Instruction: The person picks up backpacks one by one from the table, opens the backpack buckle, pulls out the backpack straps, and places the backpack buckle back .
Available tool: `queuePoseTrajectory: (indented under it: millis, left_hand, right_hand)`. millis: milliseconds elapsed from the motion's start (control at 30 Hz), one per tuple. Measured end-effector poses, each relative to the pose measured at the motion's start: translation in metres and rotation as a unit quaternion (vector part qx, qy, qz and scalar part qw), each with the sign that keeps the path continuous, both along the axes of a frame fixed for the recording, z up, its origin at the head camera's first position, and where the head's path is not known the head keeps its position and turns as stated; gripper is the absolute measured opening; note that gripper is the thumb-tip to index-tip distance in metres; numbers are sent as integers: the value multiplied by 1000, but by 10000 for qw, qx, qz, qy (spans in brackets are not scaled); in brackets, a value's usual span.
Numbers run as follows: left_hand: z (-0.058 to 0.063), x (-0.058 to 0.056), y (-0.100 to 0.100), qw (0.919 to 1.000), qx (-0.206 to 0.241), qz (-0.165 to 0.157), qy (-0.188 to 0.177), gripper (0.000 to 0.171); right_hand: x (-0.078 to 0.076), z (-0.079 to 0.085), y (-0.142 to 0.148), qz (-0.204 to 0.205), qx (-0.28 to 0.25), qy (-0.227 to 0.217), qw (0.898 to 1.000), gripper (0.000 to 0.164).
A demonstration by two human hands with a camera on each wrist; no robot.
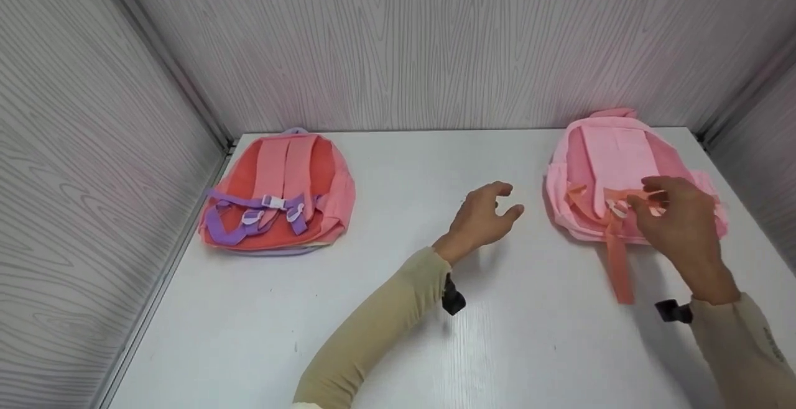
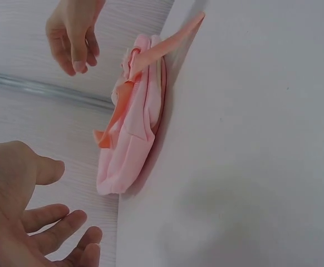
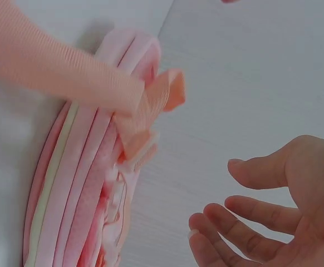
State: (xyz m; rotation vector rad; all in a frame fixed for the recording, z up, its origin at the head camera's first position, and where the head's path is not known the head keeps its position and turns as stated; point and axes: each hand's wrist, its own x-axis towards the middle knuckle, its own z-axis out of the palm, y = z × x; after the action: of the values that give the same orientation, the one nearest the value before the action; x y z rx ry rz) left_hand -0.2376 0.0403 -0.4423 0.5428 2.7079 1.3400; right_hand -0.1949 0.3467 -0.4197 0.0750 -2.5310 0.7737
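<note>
A light pink backpack (image 1: 622, 154) lies straps up at the right of the table, its orange webbing strap (image 1: 617, 266) hanging over the near edge of the bag. Above its lower part hovers my right hand (image 1: 684, 229), fingers loosely bent and holding nothing; the right wrist view shows a gap between that hand (image 3: 273, 211) and the bag (image 3: 84, 183). My left hand (image 1: 479, 216) is in the air left of the pink backpack, thumb and fingers apart, with nothing in it. In the left wrist view the left hand (image 2: 28, 206) is apart from the bag (image 2: 131, 133).
A coral backpack (image 1: 286, 173) with purple straps (image 1: 227, 229) and white buckles lies at the table's far left. Grey wood-grain panels (image 1: 385, 42) wall the white table (image 1: 398, 334) at the back and both sides.
</note>
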Motion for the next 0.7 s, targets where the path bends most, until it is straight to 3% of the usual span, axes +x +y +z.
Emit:
queuePoseTrajectory:
  millis: [367,533,700]
  left_hand:
    - [10,9,-46,9999,90,-128,52,48]
    - [11,14,-75,9998,48,-155,71,48]
    - [13,16,-109,9999,14,39,153,47]
  right_hand:
    - [-8,3,-66,1122,-134,39,9936,35]
    - [-12,0,-92,1572,-153,-173,9873,30]
    - [-17,-1,-117,1960,-211,-342,9798,30]
